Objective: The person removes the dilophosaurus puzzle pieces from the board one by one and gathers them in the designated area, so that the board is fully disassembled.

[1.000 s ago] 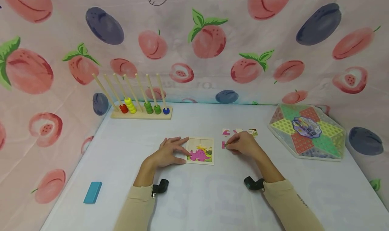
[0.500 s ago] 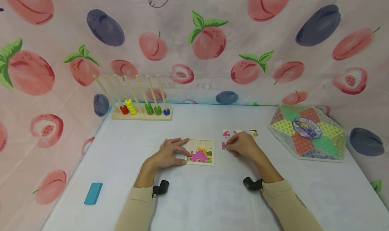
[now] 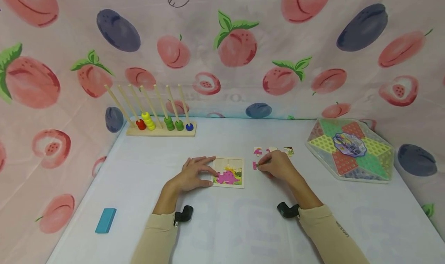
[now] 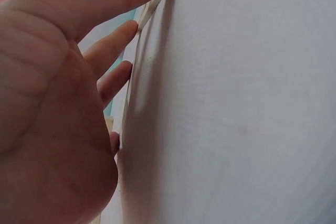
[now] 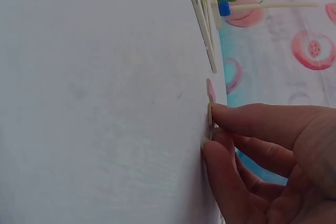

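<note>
My left hand rests with spread, fairly straight fingers on the left side of a small wooden puzzle tray. Pink dinosaur pieces fill its lower part, and bare wood shows at the upper left. To the right of the tray, my right hand pinches a small puzzle piece between thumb and fingers, low over the table. Its picture is mostly hidden. A pink piece lies right beside the fingertips. Beyond the hand lie more loose pieces, one with a pink patch and one dark-cornered.
A wooden bead counter with upright rods stands at the back left. A hexagonal clear-and-coloured game box sits at the right. One blue block lies at the front left. Fruit-print cloth hangs behind the white table.
Both hands keep nearly the same places, the left at the tray and the right at the loose pieces. The whole head view shifts slightly; no piece visibly changes place.
</note>
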Motion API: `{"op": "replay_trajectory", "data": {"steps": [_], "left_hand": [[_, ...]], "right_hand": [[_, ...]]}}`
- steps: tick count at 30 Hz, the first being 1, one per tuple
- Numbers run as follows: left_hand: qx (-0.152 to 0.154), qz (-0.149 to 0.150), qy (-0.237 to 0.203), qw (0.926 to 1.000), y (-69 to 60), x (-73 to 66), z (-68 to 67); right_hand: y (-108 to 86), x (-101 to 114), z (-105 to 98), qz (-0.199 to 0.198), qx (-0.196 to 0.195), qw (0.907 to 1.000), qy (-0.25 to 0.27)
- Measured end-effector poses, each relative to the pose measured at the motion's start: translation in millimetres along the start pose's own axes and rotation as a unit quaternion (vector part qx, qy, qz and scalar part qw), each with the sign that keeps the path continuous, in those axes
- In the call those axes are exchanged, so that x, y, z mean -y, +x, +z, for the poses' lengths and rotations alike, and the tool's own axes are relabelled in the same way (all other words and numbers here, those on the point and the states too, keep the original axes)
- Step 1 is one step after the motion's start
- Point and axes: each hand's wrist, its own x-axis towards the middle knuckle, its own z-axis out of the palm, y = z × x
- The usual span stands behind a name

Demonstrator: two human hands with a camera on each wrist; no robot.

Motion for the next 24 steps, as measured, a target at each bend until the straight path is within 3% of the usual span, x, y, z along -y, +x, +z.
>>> {"op": "replay_trajectory", "data": {"steps": [12,18,24], "left_hand": [[0.000,0.005,0.000,1.0000,0.2,0.5,-1.6],[-0.004,0.005,-0.008,0.9999,0.4,-0.5,-2.2],[0.000,0.000,0.008,1.0000,0.6,-0.4,-0.7]], "right_hand": [[0.5,9.7,-7.2,-0.022,0.012,0.9992,-0.032],[4.7,23.0,-4.8,-0.078,0.001,0.9958,-0.047],[7.3,38.5,8.8,-0.120,0.034,0.9915,-0.039]]}}
